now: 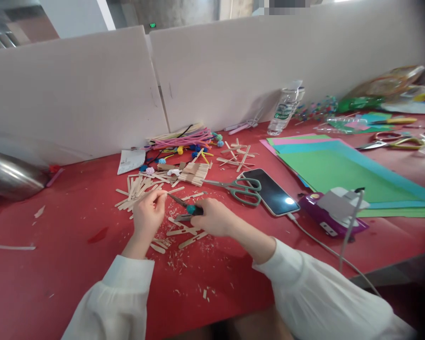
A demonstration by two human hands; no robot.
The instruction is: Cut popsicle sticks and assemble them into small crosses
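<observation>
My left hand [149,210] is closed in a pinch at the tip of a pointed metal tool; what lies between its fingers is too small to make out. My right hand [214,217] grips that tool [179,201] by its teal and black handle, and its exact kind is unclear. A grey metal piece [183,217] shows just below the tool. Wooden craft sticks [136,191] lie heaped beside my left hand, and cut sticks [191,240] with small slivers are scattered under both hands. Beyond them, green-handled scissors [243,189] touch a block of joined sticks [194,174].
A phone [271,191] with a cable lies right of the scissors, near a purple power strip [335,217]. Coloured paper sheets [333,165] and a water bottle [285,111] stand behind. Pipe cleaners [180,140] lie along the white partition [233,71]. A metal vessel [12,174] is at left.
</observation>
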